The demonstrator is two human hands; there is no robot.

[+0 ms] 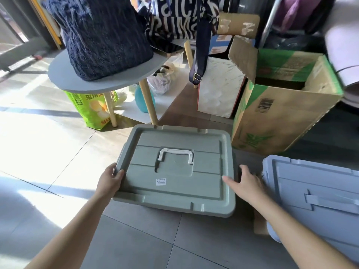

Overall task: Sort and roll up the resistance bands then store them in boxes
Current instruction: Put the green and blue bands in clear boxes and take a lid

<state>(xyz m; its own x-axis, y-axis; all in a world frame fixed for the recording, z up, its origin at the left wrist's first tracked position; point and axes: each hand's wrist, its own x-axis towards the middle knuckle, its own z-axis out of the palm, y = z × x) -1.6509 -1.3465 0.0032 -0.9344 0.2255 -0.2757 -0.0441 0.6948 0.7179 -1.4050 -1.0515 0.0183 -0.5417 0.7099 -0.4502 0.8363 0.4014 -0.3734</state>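
Observation:
A grey-green plastic storage box [204,189] with a white handle on its lid sits on the tiled floor in front of me. My left hand [111,179] grips the lid's left edge, thumb on top. At the lid's right edge rests my right hand [246,183], fingers spread, thumb lying on the lid. A light blue lidded box [318,193] stands to the right, partly out of frame. No resistance bands are visible.
A round grey side table [64,74] carrying a dark blue fuzzy bag [104,33] stands behind the box. An open cardboard carton [281,111] and a white box [217,90] are at the back right. A green bag [89,107] sits under the table.

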